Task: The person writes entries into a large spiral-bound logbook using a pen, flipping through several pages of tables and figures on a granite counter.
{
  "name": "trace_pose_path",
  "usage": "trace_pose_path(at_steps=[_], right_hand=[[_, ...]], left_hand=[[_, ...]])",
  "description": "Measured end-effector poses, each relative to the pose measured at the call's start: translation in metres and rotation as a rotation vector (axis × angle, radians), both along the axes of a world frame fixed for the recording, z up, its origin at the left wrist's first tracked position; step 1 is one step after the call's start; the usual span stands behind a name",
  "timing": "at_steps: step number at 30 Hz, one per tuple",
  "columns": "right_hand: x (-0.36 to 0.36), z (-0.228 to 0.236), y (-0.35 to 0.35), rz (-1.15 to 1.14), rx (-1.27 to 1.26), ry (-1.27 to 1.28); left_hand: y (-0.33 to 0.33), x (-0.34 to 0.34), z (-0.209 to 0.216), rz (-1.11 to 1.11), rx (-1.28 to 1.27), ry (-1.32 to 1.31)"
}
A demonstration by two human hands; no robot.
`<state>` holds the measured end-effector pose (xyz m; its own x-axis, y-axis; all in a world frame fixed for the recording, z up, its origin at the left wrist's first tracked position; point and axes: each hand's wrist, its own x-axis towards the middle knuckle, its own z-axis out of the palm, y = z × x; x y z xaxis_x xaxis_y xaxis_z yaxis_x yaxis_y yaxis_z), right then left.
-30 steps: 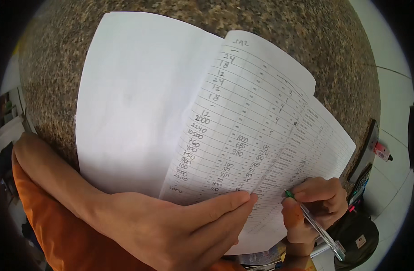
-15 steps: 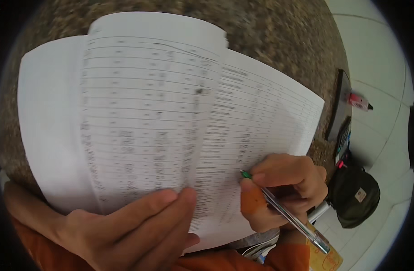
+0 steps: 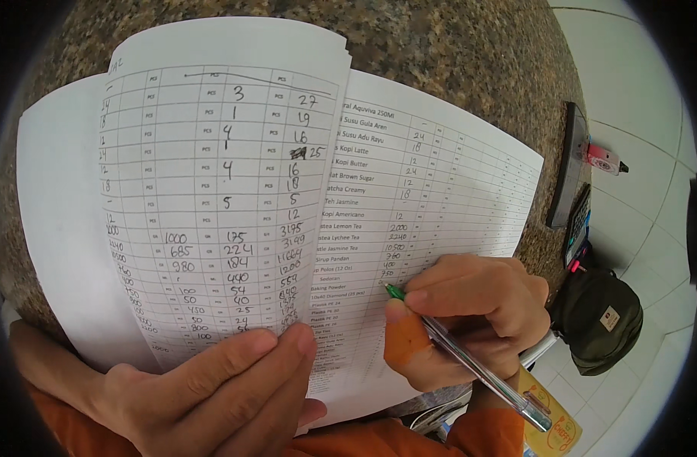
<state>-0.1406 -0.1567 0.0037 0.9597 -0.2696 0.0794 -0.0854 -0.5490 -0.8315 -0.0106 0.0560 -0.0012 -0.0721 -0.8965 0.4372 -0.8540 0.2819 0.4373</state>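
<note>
Stapled-looking printed sheets lie on the speckled brown tabletop. A top sheet [image 3: 188, 152], ruled into a table with handwritten figures, is curled over toward the left. My left hand [image 3: 219, 388] holds this sheet down near its lower right, the fingers pressed together along its edge. Beside it, the printed list sheet [image 3: 455, 179] carries a column of handwritten figures. In my right hand [image 3: 470, 312] is a clear pen [image 3: 478, 362] with a green grip, its tip at that column. Orange colour covers part of a right finger.
The granite-like tabletop [image 3: 455, 46] curves around the papers. At right are a dark flat device [image 3: 569, 167], a calculator-like keypad [image 3: 577, 228], a pink bottle-like item [image 3: 603, 158] and a dark green bag [image 3: 603, 327]. A yellow package [image 3: 554, 415] is by my right forearm.
The curled sheet and my left hand have shifted slightly left, uncovering more of the list. My right hand and pen have moved a little left and up. The writing looks sharper.
</note>
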Motion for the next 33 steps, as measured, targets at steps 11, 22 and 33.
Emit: trace_pose_path(at_steps=[11,22,33], right_hand=[[0.002,0.001,0.000,0.003,0.014,0.031],[0.001,0.004,0.002,-0.030,0.008,0.023],[0.000,-0.001,-0.004,0.065,0.266,0.071]], left_hand=[[0.001,-0.003,0.000,0.037,0.016,0.004],[0.001,0.001,-0.001,0.005,-0.027,-0.021],[0.013,-0.014,-0.021,0.090,-0.042,-0.011]])
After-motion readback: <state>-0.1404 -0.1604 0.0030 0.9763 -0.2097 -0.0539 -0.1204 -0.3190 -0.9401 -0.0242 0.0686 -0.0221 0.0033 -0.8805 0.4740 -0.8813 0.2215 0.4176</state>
